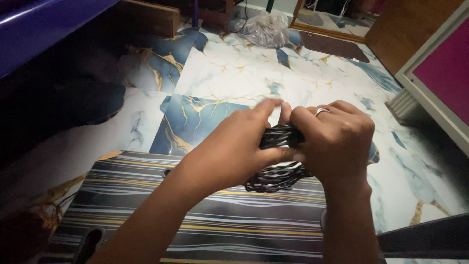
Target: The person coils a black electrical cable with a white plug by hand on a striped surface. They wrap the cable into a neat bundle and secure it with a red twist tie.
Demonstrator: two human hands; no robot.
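Both hands meet over a striped panel, gripping a bundle of coiled black cord [277, 171]. My left hand [234, 146] wraps the bundle from the left, thumb across its middle and fingers pointing up to the right. My right hand [337, 142], with a silver ring on one finger, closes over the bundle's upper right part. Loops of the cord hang out below the two hands. How the cord ends is hidden by the fingers.
A dark panel [195, 215] with white and yellow wavy stripes lies below my arms. The floor [234, 73] is white and blue marble-pattern tile. A purple furniture edge [44, 24] is upper left, a grey plastic bag [266, 29] at the back, a pink-panelled white frame [439, 83] on the right.
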